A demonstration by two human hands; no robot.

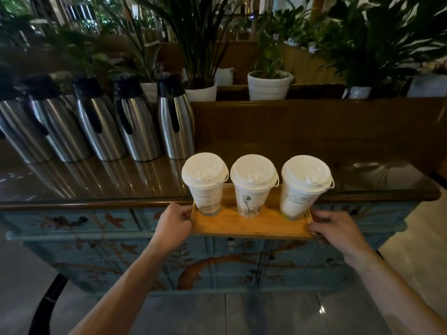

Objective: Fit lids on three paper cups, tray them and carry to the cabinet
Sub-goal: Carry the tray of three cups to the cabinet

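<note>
A light wooden tray [251, 228] is held level in front of a blue painted cabinet [101, 240]. Three paper cups stand upright in a row on it, each capped with a white lid: the left cup [205, 182], the middle cup [252, 187] with a drawn tree, the right cup [302, 187] with a drawn cloud. My left hand [174, 224] grips the tray's left end. My right hand [335, 229] grips its right end. The tray's far edge overlaps the cabinet's dark glossy top [314, 146]; whether it rests there I cannot tell.
Several steel thermos jugs [135, 124] with black handles line the cabinet top at the left. Behind a raised wooden back stand potted plants in white pots [269, 84]. A dark curved chair part [46, 301] is at the lower left, over a grey tiled floor.
</note>
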